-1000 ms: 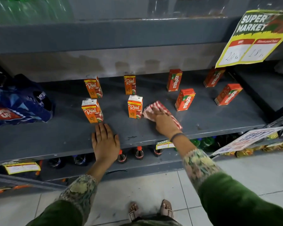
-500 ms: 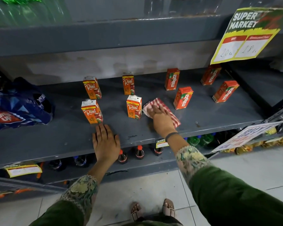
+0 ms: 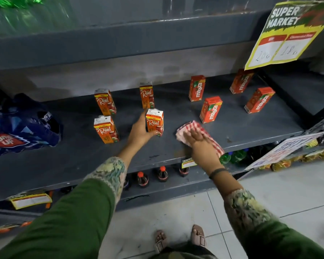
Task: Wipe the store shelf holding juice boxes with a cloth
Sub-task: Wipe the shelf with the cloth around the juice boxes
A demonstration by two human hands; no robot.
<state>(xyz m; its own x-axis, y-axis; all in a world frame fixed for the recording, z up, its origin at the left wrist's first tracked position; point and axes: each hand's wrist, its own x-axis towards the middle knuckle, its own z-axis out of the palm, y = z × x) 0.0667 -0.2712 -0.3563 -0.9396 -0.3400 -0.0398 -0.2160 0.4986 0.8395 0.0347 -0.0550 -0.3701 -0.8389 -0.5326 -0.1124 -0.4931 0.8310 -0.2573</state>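
Several juice boxes stand on the grey metal shelf [image 3: 251,128]: orange Real boxes on the left and red Maaza boxes [image 3: 210,109] on the right. My left hand [image 3: 139,132] wraps around the front Real box [image 3: 155,122], thumb at its lower front and fingers behind it. My right hand [image 3: 201,146] presses flat on a red-and-white checked cloth [image 3: 193,128] lying on the shelf near its front edge, just right of that box.
A blue Thums Up bottle pack [image 3: 21,126] fills the shelf's left end. A yellow price sign [image 3: 282,34] hangs from the shelf above at right. Cola bottles [image 3: 162,173] and green bottles stand on the lower shelf. White tiled floor lies below.
My left hand left the shelf's front edge and reached forward to grip the front Real box. My right hand with the cloth slid slightly toward the front edge.
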